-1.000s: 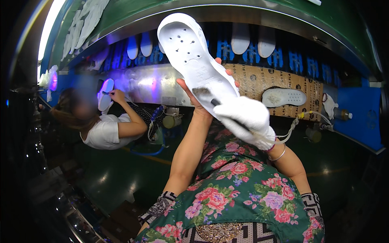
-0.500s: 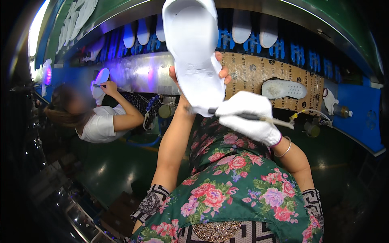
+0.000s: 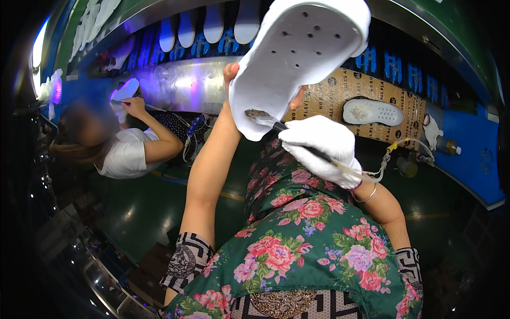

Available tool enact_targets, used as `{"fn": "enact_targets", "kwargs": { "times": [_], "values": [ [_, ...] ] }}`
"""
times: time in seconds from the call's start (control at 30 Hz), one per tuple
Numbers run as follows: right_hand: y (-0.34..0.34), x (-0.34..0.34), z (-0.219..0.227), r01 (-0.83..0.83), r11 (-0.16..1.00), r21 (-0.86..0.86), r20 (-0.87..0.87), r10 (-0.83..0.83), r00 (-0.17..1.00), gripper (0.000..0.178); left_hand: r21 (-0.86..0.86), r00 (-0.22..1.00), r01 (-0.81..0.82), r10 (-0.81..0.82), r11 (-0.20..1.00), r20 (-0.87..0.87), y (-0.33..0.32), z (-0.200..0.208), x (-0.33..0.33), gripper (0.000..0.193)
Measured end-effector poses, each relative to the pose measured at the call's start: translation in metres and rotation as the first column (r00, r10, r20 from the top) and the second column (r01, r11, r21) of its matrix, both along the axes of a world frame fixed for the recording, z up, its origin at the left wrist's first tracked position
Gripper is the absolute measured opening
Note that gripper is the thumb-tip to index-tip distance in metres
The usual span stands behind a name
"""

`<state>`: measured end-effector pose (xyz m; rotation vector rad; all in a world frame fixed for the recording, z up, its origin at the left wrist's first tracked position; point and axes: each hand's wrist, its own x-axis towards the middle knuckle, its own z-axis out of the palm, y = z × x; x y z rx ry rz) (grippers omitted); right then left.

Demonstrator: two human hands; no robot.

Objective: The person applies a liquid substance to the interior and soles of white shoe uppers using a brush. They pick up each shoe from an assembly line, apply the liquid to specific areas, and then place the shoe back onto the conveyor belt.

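A white shoe sole (image 3: pixel 297 64) with small holes in its wider end is held up and tilted before me. My bare left hand (image 3: pixel 230 73) grips it from behind, with fingertips showing at both edges and the palm hidden. My right hand (image 3: pixel 319 146), in a white knit glove, is closed around a dark-handled brush (image 3: pixel 279 126). A thin clear tube (image 3: pixel 374 175) runs off from the handle's rear end. The bristles rest against the inside of the sole's narrower, nearer end.
Another white sole (image 3: pixel 373 112) lies on a cardboard sheet (image 3: pixel 340 109). Beyond the bench, several soles stand in blue racks (image 3: pixel 228 42). At right are a white glove (image 3: pixel 432 131) and a bottle (image 3: pixel 449 146). A co-worker (image 3: pixel 133 143) at left holds a sole (image 3: pixel 126 93).
The sole has shifted right and tilted, so its holes now show. The brush has gone from the sole's near edge onto its inside face. The co-worker's sole has moved slightly left.
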<state>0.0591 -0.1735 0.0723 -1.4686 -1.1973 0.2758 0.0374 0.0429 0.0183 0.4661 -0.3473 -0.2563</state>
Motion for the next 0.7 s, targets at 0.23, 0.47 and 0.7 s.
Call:
{"fn": "enact_targets", "kwargs": {
  "times": [0.23, 0.47, 0.7],
  "values": [
    [0.002, -0.011, 0.011, -0.118, 0.993, -0.008, -0.213, 0.114, 0.97, 0.021, -0.163, 0.993, 0.029, -0.047, 0.986, -0.11, 0.001, 0.021, 0.005, 0.098],
    [0.004, 0.0, 0.007, 0.08, 0.994, 0.069, -0.042, -0.077, 0.996, 0.02, -0.098, 0.956, 0.191, -0.208, 0.977, -0.205, 0.013, 0.013, 0.006, 0.084],
    [0.004, -0.015, -0.003, -0.102, 0.994, 0.039, 0.122, 0.097, 0.988, 0.027, -0.01, 0.932, 0.179, -0.172, 0.984, -0.32, 0.015, 0.037, 0.004, 0.086]
  ]
}}
